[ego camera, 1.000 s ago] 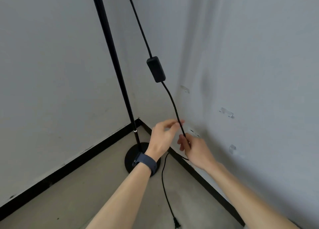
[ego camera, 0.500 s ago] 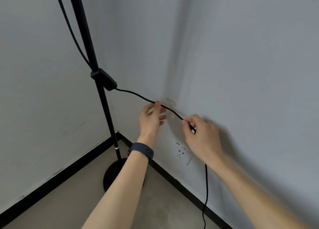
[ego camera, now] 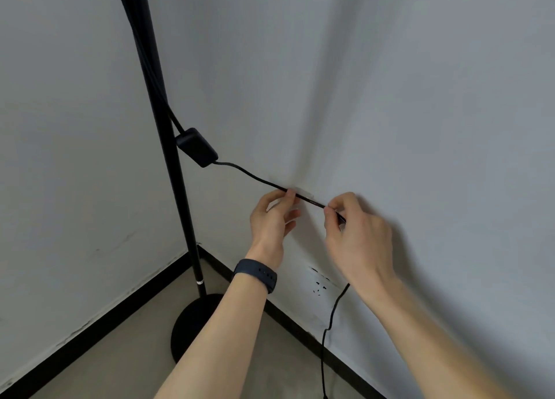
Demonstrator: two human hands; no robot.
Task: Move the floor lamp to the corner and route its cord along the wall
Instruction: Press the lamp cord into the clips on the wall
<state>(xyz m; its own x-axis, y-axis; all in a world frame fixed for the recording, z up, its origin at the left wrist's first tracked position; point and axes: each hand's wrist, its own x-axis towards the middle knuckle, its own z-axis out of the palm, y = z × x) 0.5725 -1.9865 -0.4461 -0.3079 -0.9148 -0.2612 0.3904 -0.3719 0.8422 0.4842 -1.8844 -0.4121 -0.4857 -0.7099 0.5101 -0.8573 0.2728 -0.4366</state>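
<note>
Cord pressed to the right wall near the corner.
I see my left hand (ego camera: pixel 271 218) and right hand (ego camera: pixel 357 233) each pinching the cord (ego camera: pixel 249 174) at a clear clip (ego camera: pixel 301 193) on the wall (ego camera: pixel 420 128); the floor lamp (ego camera: pixel 168 164) stands in the floor's corner, its switch (ego camera: pixel 196 147) beside the pole.

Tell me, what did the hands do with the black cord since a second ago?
Both hands lifted the cord from low near the floor up to a clear clip on the wall. The left hand and right hand still pinch it. The lamp stayed in the corner.
</note>
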